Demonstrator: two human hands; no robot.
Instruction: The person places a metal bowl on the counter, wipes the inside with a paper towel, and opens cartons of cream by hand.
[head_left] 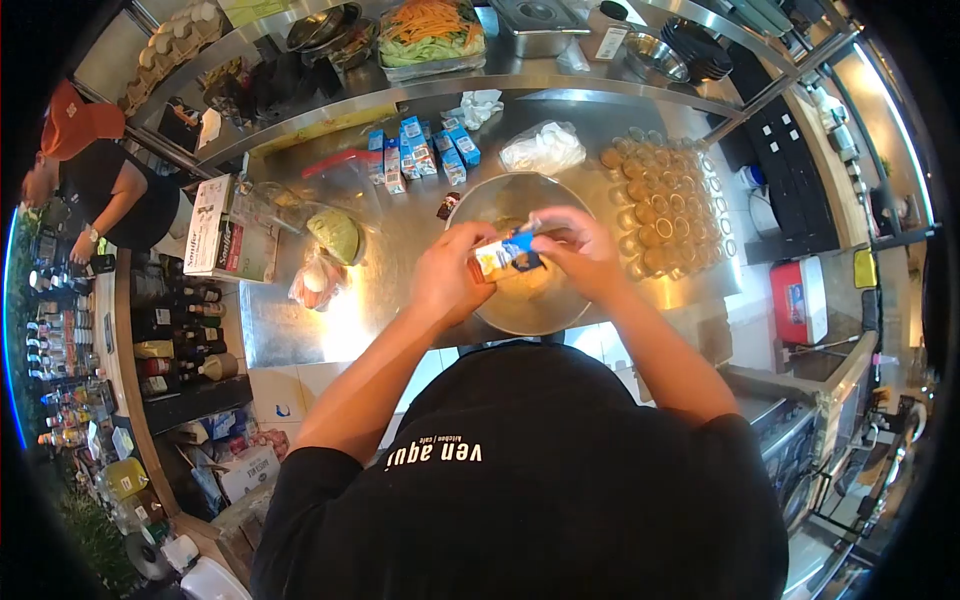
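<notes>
Between my two hands is a small carton (pixel 497 258), white and yellow with a blue end, tilted above a large metal bowl (pixel 478 197). My left hand (pixel 450 275) is closed around the carton's left end. The fingers of my right hand (pixel 578 250) pinch at the blue end, near its corner; whether that corner is open I cannot tell. Pale yellowish contents show in the bowl, partly hidden by the hands and carton. Several blue-and-white cartons (pixel 416 148) stand and lie behind the bowl, with a small dark wrapper (pixel 449 205) by its rim.
Many glass jars (pixel 665 200) crowd the right of the steel table (pixel 400 330). A white plastic bag (pixel 543 148) lies behind the bowl. A cabbage (pixel 334 236), bagged eggs or onions (pixel 318 282) and a box (pixel 230 232) sit left. Overhead runs a shelf (pixel 540 92). Another person (pixel 115 180) stands far left.
</notes>
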